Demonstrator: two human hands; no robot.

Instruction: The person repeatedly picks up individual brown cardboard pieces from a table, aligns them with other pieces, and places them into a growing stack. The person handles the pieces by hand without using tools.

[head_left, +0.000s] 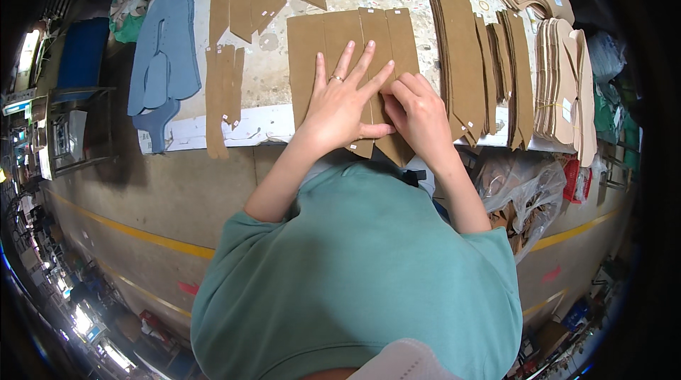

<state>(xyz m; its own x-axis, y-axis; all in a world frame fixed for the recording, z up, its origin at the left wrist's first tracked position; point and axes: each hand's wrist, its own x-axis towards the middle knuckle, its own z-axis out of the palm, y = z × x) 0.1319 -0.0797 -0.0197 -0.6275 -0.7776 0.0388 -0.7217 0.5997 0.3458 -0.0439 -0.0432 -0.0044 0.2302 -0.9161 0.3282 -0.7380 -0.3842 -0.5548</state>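
Several brown strip-shaped pieces of flat sheet material (305, 47) lie side by side at the table's near edge, some with pointed lower ends and small white labels. My left hand (339, 105) rests flat across them, fingers spread, a ring on one finger. Close to its right, my right hand (420, 112) is closed over the rightmost strips, its thumb and fingers drawn together. Whatever those fingertips pinch, if anything, is hidden behind the hand.
Stacked brown strips (455, 61) and bundled beige pieces (557, 86) stand to the right on the speckled table (268, 89). Left are narrow brown pieces (221, 79) and blue-grey pieces (174, 32). Below the right edge are a clear plastic bag (535, 199) and a red crate (576, 183).
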